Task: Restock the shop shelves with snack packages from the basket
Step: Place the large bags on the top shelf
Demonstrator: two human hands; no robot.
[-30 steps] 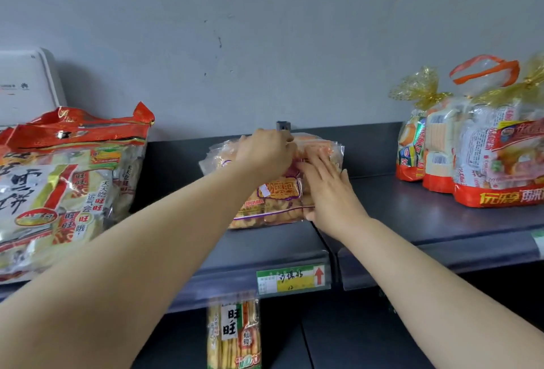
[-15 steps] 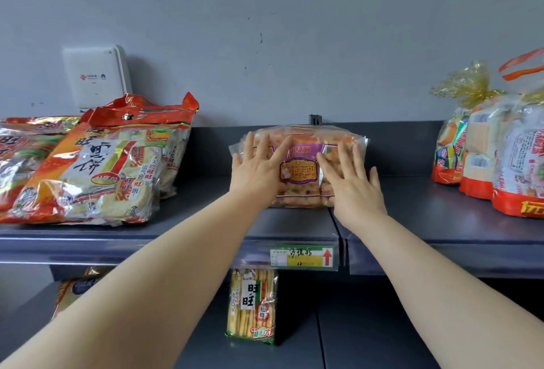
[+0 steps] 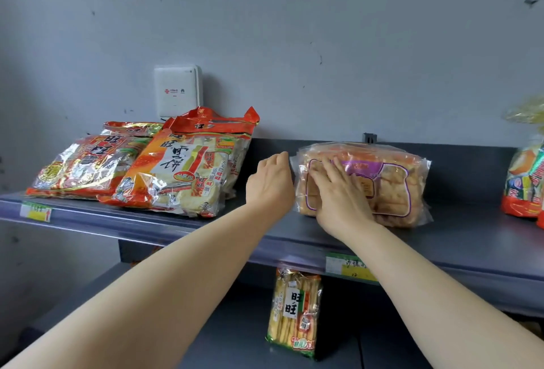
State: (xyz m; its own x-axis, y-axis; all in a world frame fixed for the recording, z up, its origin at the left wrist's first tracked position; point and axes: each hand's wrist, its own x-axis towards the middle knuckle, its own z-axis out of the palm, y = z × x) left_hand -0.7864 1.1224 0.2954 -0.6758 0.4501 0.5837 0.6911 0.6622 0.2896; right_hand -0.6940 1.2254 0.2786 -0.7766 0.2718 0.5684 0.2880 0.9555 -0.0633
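Pressing flat on the front of the clear biscuit pack [image 3: 382, 180], the right hand [image 3: 338, 192] has its grip spread wide, with fingers straight and palm on the film, closed round nothing. This looks like a push to seat the pack upright against the back wall rather than a lift. The pack stands on the upper shelf [image 3: 459, 239], at about 3 o'clock from the left hand [image 3: 272, 183]. That hand is at the pack's left end, probably to keep it from sliding sideways. Its grip looks loose and holds nothing, but the fingers point away from the camera, so I cannot tell whether they touch the film.

At 9 o'clock from the pack, well apart from it, two red rice cracker bags [image 3: 182, 174] lean back, overlapping each other. A white wall box [image 3: 178, 90] is mounted above them. On the lower shelf [image 3: 235, 339], at 6 o'clock, a stick snack pack [image 3: 294, 312] stands upright.

The basket is out of view, so what is left to stock cannot be judged. At 3 o'clock, some tied gift bags [image 3: 527, 186] are cut off by the frame edge. The right forearm covers part of the price label [image 3: 350, 270], and its writing is too blurred to read. The pack's purple print is also unclear.
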